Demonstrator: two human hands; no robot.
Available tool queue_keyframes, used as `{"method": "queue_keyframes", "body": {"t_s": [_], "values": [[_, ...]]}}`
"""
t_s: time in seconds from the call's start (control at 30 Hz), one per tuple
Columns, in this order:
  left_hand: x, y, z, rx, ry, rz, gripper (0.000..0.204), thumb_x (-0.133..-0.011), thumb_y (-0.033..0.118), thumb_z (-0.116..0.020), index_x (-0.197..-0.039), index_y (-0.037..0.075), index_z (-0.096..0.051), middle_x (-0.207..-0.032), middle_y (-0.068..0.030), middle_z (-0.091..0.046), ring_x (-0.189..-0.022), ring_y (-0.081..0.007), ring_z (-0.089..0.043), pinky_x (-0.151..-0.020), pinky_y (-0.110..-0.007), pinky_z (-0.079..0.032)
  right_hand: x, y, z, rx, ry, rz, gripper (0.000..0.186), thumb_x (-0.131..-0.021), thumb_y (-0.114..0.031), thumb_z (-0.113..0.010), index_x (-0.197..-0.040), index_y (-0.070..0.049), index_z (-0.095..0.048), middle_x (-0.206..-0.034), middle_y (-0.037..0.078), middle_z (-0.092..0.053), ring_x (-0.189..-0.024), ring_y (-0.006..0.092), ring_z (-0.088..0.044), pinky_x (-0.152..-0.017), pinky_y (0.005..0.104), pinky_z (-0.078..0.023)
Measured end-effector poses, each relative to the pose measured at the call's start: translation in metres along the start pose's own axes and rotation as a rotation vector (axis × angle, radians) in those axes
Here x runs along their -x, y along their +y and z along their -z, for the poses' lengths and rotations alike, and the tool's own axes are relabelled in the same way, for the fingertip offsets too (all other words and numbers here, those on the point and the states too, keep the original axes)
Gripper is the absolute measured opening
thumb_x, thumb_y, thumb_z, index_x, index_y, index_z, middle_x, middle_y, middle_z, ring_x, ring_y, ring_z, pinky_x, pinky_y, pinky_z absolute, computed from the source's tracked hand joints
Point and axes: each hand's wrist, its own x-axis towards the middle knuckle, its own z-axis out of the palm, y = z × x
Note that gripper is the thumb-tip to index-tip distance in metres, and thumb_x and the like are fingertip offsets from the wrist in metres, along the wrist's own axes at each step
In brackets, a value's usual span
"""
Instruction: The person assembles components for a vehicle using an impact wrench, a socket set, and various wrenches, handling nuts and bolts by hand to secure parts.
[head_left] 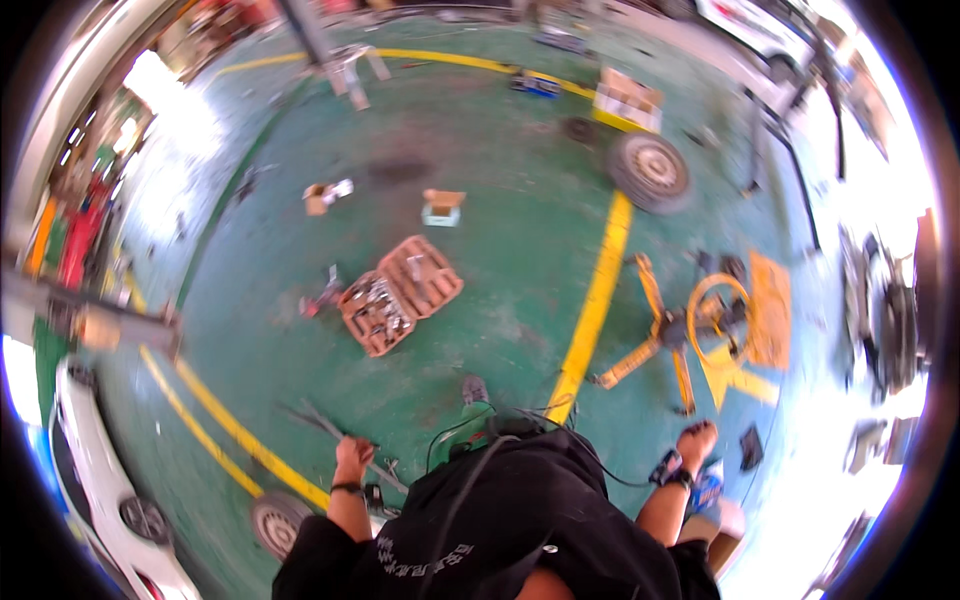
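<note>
My left hand (354, 460) is closed around a long, thin grey metal bar (388, 477). The bar slants from upper left to lower right, and its far end is blurred and looks forked. My right hand (697, 440) is out at the right with its fingers curled in. Whatever it may hold does not show. Ahead of me on the green floor, an orange-brown tool case (437, 277) lies open with several metal sockets or bits in one half. Next to it is a red and grey tool (322, 294), blurred.
On the right stand a yellow-legged stand with a ring (645, 358) and an orange board (769, 312). A wheel (650, 172) lies beyond, beside a yellow box (628, 100). Small open cartons (442, 208) sit ahead. Another wheel (279, 524) and a white car (105, 480) are at left.
</note>
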Motion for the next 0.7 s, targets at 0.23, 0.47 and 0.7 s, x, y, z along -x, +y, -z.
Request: {"method": "queue_keyframes", "body": {"t_s": [0.23, 0.47, 0.7], "values": [[-0.019, 0.057, -0.027, -0.087, 0.135, -0.115, 0.031, -0.089, 0.026, -0.042, -0.096, 0.004, -0.063, -0.089, -0.0092, -0.065, -0.075, -0.0255, -0.063, -0.065, -0.043, -0.053, -0.012, -0.014, -0.035, 0.186, -0.384, -0.179, 0.031, -0.096, -0.022, -0.049, -0.118, 0.000, -0.053, -0.107, 0.018, -0.059, -0.098, 0.0306, -0.057, -0.086, 0.0418, -0.047], [-0.048, 0.044, -0.050, 0.004, 0.236, 0.118, 0.029, -0.091, 0.027, -0.041, -0.087, 0.008, -0.064, -0.083, -0.0084, -0.065, -0.071, -0.0253, -0.064, -0.063, -0.044, -0.054, -0.070, -0.128, -0.064, -0.428, -0.269, -0.505, 0.024, -0.076, 0.012, -0.040, -0.070, -0.010, -0.034, -0.067, -0.004, -0.032, -0.054, 0.0067, -0.034, -0.045, 0.0168, -0.031], [-0.032, 0.011, -0.041, 0.286, 0.352, 0.073, 0.029, -0.087, 0.030, -0.045, -0.087, 0.006, -0.062, -0.080, -0.0109, -0.063, -0.067, -0.0272, -0.062, -0.059, -0.044, -0.051, -0.186, -0.117, -0.215, -0.700, -0.427, -0.731, 0.021, -0.072, 0.011, -0.042, -0.069, -0.009, -0.035, -0.065, -0.003, -0.033, -0.054, 0.0085, -0.034, -0.045, 0.0204, -0.031]]}}
